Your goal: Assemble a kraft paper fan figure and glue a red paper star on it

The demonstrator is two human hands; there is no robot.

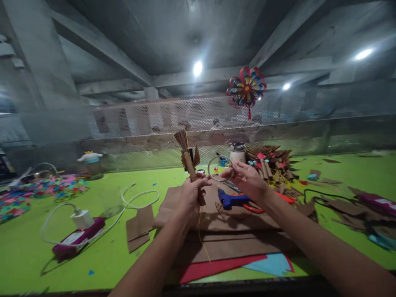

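Forearms [148, 264]: reach in bare from the lower edge, one at each side.
Left hand [189, 196]: closed, with fingers curled around a brown paper roll [189, 165] and thumb laid near its front; no free gap to be seen in this grip.
Paper roll: held in the air above the table, tilted a little to the left, with a pleated fan [182, 140] at its upper end; below, a loose yellow thread [201, 237].
Right hand [246, 175]: pinched nearly together at thumb and forefinger, holding a thin ring [208, 167] by its right side.
Ring: raised just beside the left fingertips, with its opening toward the camera; touching them or not, cannot tell.
Ring with roll: seems to be at the step of bringing both together, not yet joined as far as can be seen.
Next move for hands: calls, in my judgement, for holding the roll steady, turning the ring with care, and lining up both.
Glue gun [230, 201]: lies on brown paper sheets [171, 206], below the right hand, perhaps useful for fixing.
Pile of brown pieces [267, 167]: lies behind the right hand, well apart from the roll.
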